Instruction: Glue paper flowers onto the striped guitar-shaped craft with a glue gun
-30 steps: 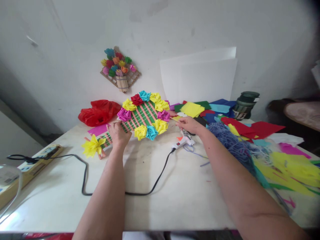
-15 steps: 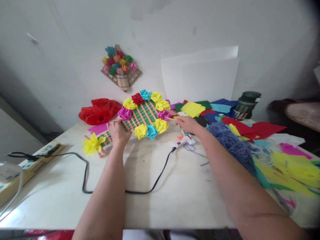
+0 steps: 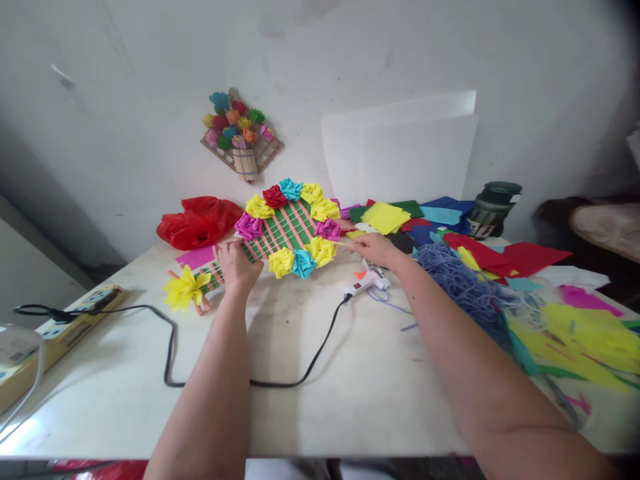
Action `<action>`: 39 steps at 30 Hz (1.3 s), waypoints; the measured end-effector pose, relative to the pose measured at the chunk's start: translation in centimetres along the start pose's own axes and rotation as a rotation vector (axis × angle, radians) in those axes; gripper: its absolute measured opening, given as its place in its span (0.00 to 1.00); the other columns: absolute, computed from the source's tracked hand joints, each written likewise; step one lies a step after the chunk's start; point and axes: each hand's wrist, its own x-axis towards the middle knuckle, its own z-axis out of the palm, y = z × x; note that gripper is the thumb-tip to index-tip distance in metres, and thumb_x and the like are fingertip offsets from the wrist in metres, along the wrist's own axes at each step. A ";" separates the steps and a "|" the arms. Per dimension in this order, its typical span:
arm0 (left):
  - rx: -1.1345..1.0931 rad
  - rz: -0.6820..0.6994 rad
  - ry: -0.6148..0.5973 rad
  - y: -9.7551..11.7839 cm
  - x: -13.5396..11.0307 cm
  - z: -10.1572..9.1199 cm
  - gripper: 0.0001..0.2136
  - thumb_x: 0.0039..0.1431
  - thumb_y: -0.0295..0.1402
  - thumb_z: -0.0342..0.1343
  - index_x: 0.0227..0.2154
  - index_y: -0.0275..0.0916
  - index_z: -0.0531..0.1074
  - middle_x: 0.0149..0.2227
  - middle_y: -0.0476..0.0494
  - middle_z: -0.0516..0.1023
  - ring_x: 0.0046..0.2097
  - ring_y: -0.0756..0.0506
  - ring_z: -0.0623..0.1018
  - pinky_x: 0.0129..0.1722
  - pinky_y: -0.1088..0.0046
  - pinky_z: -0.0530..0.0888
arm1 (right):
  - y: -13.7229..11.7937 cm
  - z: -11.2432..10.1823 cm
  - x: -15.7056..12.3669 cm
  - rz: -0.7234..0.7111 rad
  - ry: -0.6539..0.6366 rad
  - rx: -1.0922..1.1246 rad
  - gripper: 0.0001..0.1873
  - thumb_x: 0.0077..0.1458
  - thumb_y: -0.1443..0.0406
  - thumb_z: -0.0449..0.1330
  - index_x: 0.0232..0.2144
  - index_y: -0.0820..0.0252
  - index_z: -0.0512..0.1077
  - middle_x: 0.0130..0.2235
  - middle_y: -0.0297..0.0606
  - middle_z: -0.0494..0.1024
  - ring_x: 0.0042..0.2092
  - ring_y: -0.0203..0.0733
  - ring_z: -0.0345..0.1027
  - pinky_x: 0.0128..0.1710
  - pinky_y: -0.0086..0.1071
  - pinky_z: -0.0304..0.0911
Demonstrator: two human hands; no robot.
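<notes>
A green and pink woven craft piece (image 3: 285, 227), shaped like a fan with a narrow handle, leans up off the table. Crepe-paper flowers in yellow, blue, magenta and red ring its edge, and a yellow flower (image 3: 187, 288) sits on the handle end. My left hand (image 3: 237, 265) is closed around the handle. In my right hand (image 3: 375, 249) a thin wooden stick (image 3: 344, 244) is pinched, its tip close to the yellow flower (image 3: 321, 251) at the right rim; whether it touches cannot be seen. A white glue gun (image 3: 367, 283) lies below my right hand.
A black cord runs from the glue gun to a power strip (image 3: 85, 313) at left. Blue-grey yarn (image 3: 455, 287), paper sheets (image 3: 505, 260) and a dark jar (image 3: 495, 210) crowd the right. A red plastic bag (image 3: 200, 223) lies behind; a flower ornament (image 3: 243, 137) hangs on the wall.
The stick in my right hand has moved slightly down, from the magenta flower towards the yellow flower under it. My left hand and the craft piece stay nearly still.
</notes>
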 end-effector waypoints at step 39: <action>0.029 0.182 -0.020 0.4 0.0 0.0 0.21 0.34 0.28 0.54 0.37 0.38 0.66 0.39 0.40 0.68 0.48 0.35 0.68 0.56 0.52 0.52 | -8.8 0.6 1.4 -0.197 0.071 -0.478 0.12 0.50 0.62 0.53 0.33 0.54 0.76 0.36 0.37 0.78 0.37 0.42 0.69 0.29 0.30 0.53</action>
